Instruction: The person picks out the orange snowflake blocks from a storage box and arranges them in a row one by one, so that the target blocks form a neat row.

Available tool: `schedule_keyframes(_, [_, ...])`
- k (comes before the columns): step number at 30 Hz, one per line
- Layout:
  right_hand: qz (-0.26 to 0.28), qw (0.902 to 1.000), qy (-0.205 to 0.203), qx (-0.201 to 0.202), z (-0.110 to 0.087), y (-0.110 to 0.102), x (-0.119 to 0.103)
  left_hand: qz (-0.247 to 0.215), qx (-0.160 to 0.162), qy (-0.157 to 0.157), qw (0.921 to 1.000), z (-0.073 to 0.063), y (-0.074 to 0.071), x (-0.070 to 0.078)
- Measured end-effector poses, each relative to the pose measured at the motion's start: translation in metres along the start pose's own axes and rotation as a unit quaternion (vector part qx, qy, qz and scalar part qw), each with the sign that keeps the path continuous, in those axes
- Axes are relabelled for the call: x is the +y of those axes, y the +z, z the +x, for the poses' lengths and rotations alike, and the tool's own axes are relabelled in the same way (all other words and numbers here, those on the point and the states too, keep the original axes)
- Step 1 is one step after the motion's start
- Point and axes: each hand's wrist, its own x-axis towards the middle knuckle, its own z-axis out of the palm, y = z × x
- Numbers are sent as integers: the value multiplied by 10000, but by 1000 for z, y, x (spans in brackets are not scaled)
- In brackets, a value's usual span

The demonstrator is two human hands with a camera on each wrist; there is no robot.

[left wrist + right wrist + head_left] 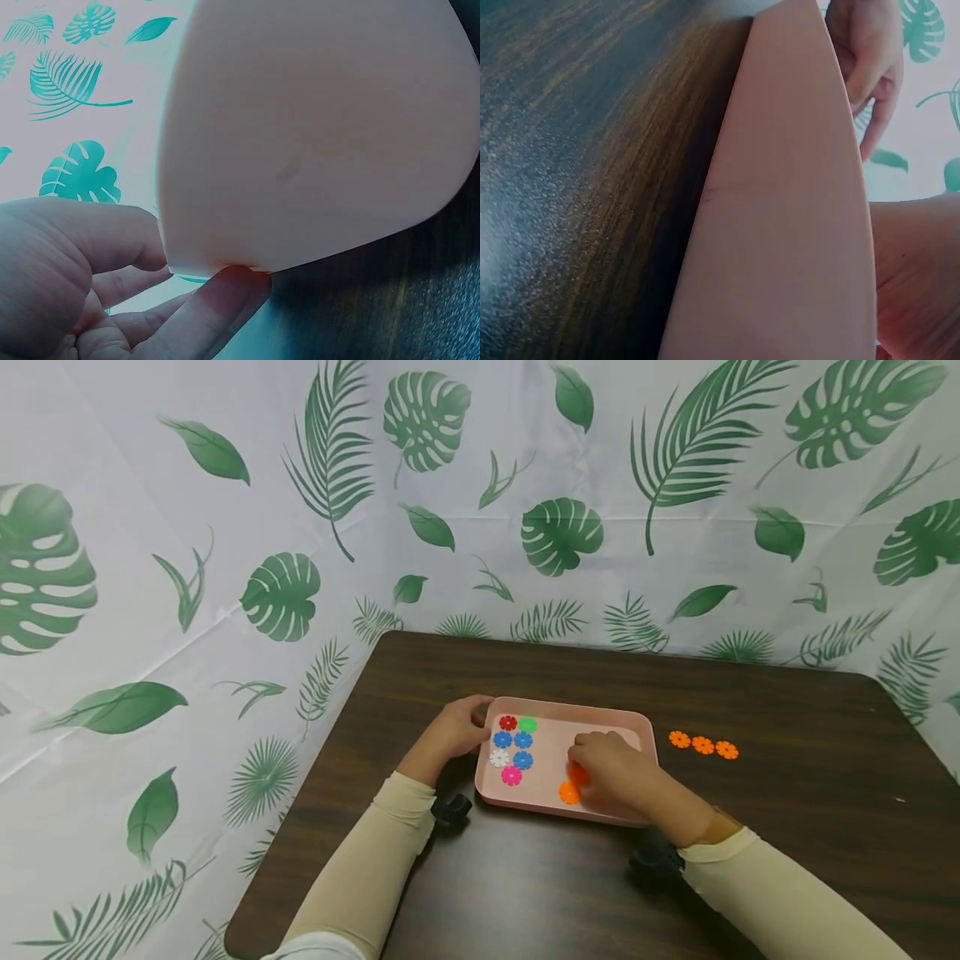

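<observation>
A shallow pink tray (555, 710) stands on the table. My left hand (456, 728) grips its left end, thumb at the rim and fingertips (238, 289) against the outer wall. Inside the tray, my right hand (611, 768) reaches down with curled fingers and pinches an orange snowflake disc (577, 773), partly hidden by the hand. Another orange disc (569, 792) lies just below it. Toward the tray's left are snowflake discs in rows: red (507, 723), green (527, 725), several blue (522, 761), white (499, 758) and pink (512, 776).
Three orange discs (702, 745) lie in a row on the dark wooden table (787, 827), right of the tray. Behind the table hangs a white cloth (480, 435) printed with green leaves. Black wrist devices (452, 810) sit near the tray's front side.
</observation>
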Motion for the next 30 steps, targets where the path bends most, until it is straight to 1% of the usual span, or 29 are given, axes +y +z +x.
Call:
schedule_keyframes(2, [4, 9999, 111, -92, -1, -1, -2, 1, -29, -22, 10000, 0, 1, -1])
schedule_keyframes(6, [226, 9990, 324, -196, -3, -5, -3, -26, -50, -30, 10000, 1, 2, -3])
schedule_keyframes(9, [444, 9980, 408, -162, -5, -9, 2, -13, -25, 27, 10000, 2, 2, -4])
schedule_keyframes(12, [605, 9979, 244, 14, -9, -10, 11, 20, 3, 123, 9999, 1, 2, -4])
schedule_keyframes(16, [830, 9952, -205, 476, -16, -12, 27, 87, 19, 163, 9998, 2, 2, -5])
schedule_keyframes(18, [908, 9929, -284, 719, -22, -14, 34, 123, 18, 122, 9998, 2, 2, -5])
schedule_keyframes(21, [1107, 9884, -117, 1032, -33, -22, 42, 161, 28, 86, 9998, 3, 2, -6])
schedule_keyframes(25, [1476, 9817, 385, 1143, -54, -34, 61, 165, 35, 69, 9998, 3, 2, -6])
schedule_keyframes(28, [1643, 9756, 753, 1246, -72, -35, 85, 170, 20, 38, 9998, 4, 2, -6])
schedule_keyframes(29, [1667, 9731, 856, 1340, -78, -33, 94, 177, 14, 34, 9998, 4, 2, -5])
schedule_keyframes(30, [1707, 9702, 1040, 1370, -85, -32, 103, 189, 12, 25, 9998, 4, 2, -5])
